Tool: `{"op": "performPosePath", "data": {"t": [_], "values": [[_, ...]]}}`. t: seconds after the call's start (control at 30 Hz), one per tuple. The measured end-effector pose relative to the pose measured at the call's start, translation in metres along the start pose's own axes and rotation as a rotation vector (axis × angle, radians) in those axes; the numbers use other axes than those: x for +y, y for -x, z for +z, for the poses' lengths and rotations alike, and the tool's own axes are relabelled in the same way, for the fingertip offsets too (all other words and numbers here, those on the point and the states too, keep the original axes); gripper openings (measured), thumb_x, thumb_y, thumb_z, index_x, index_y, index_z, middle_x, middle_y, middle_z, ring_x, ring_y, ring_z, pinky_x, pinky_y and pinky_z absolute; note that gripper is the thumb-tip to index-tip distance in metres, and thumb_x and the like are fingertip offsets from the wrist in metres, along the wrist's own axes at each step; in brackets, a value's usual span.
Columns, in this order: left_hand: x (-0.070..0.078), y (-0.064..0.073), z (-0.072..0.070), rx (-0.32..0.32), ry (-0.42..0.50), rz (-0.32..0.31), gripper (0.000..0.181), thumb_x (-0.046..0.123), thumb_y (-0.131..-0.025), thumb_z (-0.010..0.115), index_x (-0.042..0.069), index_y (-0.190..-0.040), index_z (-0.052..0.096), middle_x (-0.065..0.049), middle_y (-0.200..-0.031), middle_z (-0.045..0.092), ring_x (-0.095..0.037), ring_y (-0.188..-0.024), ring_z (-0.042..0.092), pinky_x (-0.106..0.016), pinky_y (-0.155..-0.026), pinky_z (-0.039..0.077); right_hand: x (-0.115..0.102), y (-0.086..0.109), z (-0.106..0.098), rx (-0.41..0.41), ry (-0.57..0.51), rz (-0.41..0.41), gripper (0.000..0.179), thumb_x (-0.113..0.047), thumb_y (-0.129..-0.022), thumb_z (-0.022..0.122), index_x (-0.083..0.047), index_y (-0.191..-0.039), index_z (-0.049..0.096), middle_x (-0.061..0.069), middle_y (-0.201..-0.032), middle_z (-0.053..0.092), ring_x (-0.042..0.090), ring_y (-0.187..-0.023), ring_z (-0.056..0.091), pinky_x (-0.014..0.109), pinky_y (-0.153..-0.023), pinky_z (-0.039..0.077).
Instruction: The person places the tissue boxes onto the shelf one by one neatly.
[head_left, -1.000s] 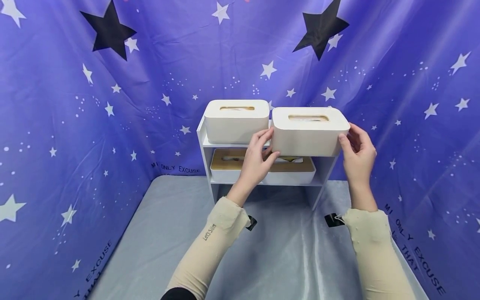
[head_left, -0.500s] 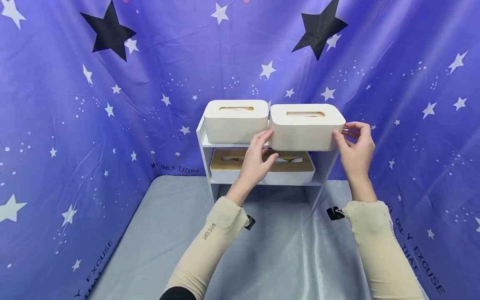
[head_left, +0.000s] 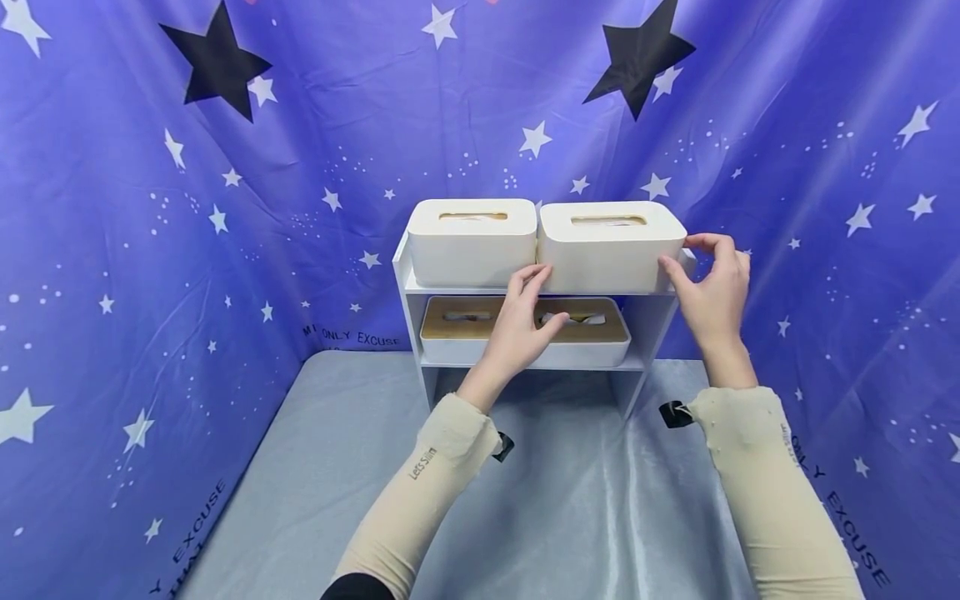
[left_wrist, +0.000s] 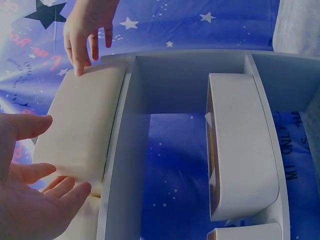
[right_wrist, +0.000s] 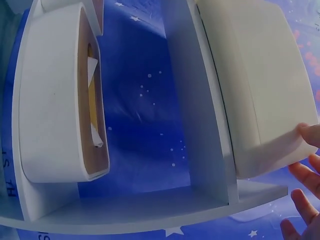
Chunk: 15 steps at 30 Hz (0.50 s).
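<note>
On the right half of the shelf rack's top board sits a white tissue box with a slot in its lid. My right hand holds its right end, thumb on the front face and fingers at the side. At its lower left front corner my left hand has its fingertips touching, with the thumb spread away. Beside it on the left stands a matching white tissue box. In the left wrist view, the fingers of my left hand reach toward the end of the box.
The white shelf rack stands at the back of a grey cloth-covered table. Its lower board bears white tissue boxes with wooden lids, tissue showing in the slots. A purple star-patterned curtain surrounds the table.
The held tissue box has moved back and slightly left onto the top board, level with its neighbour. My right hand moved along with it; my left fingers and thumb have spread apart a little.
</note>
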<state>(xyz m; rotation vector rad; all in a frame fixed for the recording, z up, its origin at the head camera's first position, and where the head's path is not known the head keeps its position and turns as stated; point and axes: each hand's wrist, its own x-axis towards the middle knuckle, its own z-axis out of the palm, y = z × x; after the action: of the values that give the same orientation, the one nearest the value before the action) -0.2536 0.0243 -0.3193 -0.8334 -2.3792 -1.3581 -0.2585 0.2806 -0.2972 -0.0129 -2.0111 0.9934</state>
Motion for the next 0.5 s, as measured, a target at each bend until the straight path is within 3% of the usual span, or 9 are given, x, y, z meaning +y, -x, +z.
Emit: {"op": "performPosePath", "data": {"t": [0.17, 0.37, 0.5], "values": [[-0.001, -0.002, 0.002, -0.025, -0.022, -0.004, 0.071, 0.018, -0.094, 0.068, 0.006, -0.155, 0.032, -0.009, -0.162, 0.027, -0.025, -0.15, 0.032, -0.041, -0.123, 0.034, 0.002, -0.005, 0.002, -0.008, 0.006, 0.005, 0.045, -0.019, -0.089, 0.075, 0.003, -0.124, 0.057, 0.022, -0.126, 0.063, 0.033, -0.118, 0.046, 0.046, -0.114, 0.031], [-0.003, -0.002, -0.001, -0.058, -0.025, 0.003, 0.072, 0.021, -0.095, 0.068, 0.01, -0.156, 0.031, -0.006, -0.165, 0.025, -0.023, -0.152, 0.027, -0.041, -0.125, 0.032, 0.005, -0.01, 0.003, -0.038, 0.057, -0.023, 0.046, -0.02, -0.089, 0.075, 0.004, -0.124, 0.057, 0.024, -0.126, 0.063, 0.04, -0.119, 0.046, 0.05, -0.104, 0.035], [-0.004, 0.005, -0.017, -0.046, -0.051, 0.1, 0.064, 0.02, -0.094, 0.068, 0.007, -0.151, 0.041, -0.009, -0.159, 0.039, -0.023, -0.147, 0.038, -0.035, -0.12, 0.04, 0.01, -0.014, -0.01, -0.053, 0.093, -0.053, 0.046, -0.023, -0.09, 0.074, 0.003, -0.124, 0.059, 0.025, -0.126, 0.063, 0.043, -0.118, 0.048, 0.054, -0.101, 0.037]]}}
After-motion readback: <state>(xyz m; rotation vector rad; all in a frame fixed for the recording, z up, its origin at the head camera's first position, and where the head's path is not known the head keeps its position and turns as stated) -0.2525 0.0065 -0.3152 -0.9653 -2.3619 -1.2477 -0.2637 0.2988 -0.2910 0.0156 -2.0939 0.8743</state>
